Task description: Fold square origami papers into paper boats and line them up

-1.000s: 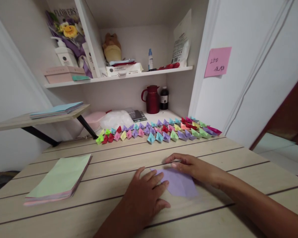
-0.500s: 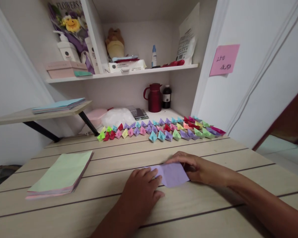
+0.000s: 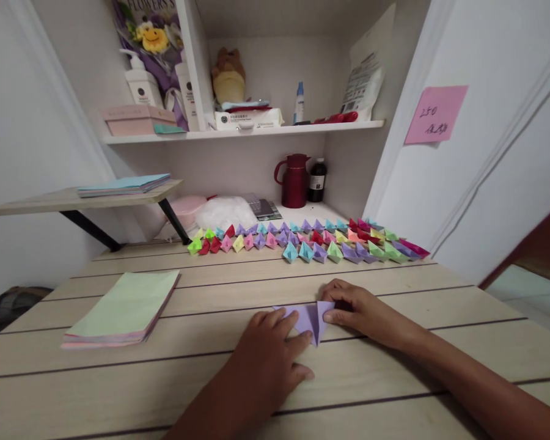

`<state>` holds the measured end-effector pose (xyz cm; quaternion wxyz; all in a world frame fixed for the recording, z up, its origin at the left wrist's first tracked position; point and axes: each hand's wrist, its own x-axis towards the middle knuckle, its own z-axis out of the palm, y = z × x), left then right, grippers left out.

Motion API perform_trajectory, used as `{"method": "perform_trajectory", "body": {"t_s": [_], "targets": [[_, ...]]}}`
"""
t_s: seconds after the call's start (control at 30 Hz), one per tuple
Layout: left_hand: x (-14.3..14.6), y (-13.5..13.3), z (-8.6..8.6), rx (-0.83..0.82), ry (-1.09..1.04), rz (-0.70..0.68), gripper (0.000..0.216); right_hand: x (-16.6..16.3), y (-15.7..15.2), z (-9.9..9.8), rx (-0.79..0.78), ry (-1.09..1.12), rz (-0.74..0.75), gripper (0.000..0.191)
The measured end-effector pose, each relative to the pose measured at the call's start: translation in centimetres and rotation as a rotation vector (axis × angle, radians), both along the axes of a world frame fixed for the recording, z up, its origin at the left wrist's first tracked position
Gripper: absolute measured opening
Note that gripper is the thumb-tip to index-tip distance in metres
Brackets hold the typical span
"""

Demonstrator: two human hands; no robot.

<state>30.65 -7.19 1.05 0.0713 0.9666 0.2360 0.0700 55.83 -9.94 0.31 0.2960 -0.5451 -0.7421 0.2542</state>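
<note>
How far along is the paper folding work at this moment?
Done: rows of small folded paper shapes stand at the back of the table. In hand: a purple sheet, partly folded, pressed by the left hand and pinched by the right hand. Left: the stack of flat sheets looks untouched.

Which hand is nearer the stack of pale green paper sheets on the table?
Left. The left hand lies right of the stack of pale green paper sheets, on the folded lilac paper; the right hand is farther right, beyond that paper.
</note>
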Motion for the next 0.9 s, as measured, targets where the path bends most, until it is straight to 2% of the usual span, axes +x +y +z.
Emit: {"method": "perform_trajectory", "body": {"t_s": [0.27, 0.47, 0.7, 0.9], "targets": [[0.0, 0.0, -0.4, 0.019, -0.055, 0.004, 0.044, -1.0, 0.7, -1.0, 0.052, -0.151, -0.194, 0.024], [0.4, 0.0, -0.7, 0.016, -0.082, 0.036, 0.070, -1.1, 1.1, -1.5, 0.102, -0.252, -0.227, 0.019], [0.2, 0.3, -1.2, 0.083, -0.012, 0.003, 0.046, -1.2, 1.0, -1.3, 0.075, -0.215, -0.280, 0.024], [0.2, 0.1, -0.5, 0.040, 0.030, 0.017, 0.043, 2.1, 1.6, -1.5, 0.072, -0.200, -0.416, 0.022]]}}
